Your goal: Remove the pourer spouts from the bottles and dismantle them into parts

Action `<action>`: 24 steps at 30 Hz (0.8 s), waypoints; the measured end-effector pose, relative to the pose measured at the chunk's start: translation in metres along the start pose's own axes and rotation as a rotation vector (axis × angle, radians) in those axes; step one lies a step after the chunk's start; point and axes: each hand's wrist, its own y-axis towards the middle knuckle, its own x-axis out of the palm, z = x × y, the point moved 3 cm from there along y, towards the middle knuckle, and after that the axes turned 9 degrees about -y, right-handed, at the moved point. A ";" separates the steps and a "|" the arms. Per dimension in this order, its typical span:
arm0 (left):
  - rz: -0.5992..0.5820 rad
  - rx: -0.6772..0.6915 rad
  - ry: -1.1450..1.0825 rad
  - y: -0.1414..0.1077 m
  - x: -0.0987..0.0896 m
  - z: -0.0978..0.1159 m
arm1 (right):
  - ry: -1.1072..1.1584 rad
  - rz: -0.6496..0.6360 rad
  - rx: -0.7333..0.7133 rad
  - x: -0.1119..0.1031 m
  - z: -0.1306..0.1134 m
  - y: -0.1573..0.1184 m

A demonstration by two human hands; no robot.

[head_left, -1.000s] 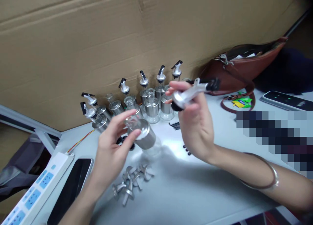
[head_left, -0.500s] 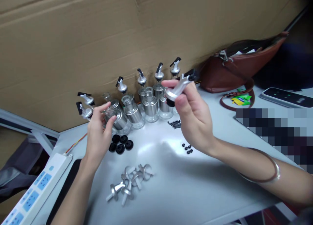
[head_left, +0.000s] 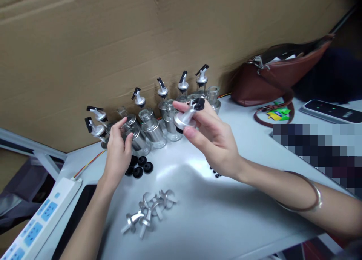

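My right hand (head_left: 222,145) pinches a silver bottle pourer (head_left: 185,117) with a black lever tip and black stopper, held above the table in front of the bottles. My left hand (head_left: 116,156) is at the front-left glass-and-steel bottle (head_left: 139,140), thumb and fingers apart around its neck; whether they touch the glass I cannot tell. More bottles (head_left: 153,130) without tops stand in that row. Behind them are bottles fitted with pourers (head_left: 139,98). Black stoppers (head_left: 138,172) lie below my left hand, and bare silver spouts (head_left: 145,214) lie nearer me.
Small black rings (head_left: 216,173) lie partly hidden under my right forearm. A brown leather bag (head_left: 263,82) and a green-yellow packet (head_left: 278,114) are at right, beside a black-topped device (head_left: 333,111). A power strip (head_left: 36,224) runs along the left edge. Cardboard (head_left: 113,45) walls the back.
My right hand has moved left and slightly down with the pourer, turning it a little. My left hand has shifted slightly right, closer to the bottle's neck.
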 end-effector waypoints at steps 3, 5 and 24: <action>0.032 0.081 0.072 0.003 -0.005 0.016 | -0.001 -0.022 -0.024 -0.001 -0.001 -0.001; 0.103 0.124 0.034 0.001 -0.009 0.036 | -0.030 -0.041 -0.049 -0.004 -0.001 -0.002; -0.289 -0.302 -0.889 -0.166 0.080 0.088 | -0.557 -0.287 -0.515 0.001 0.012 -0.073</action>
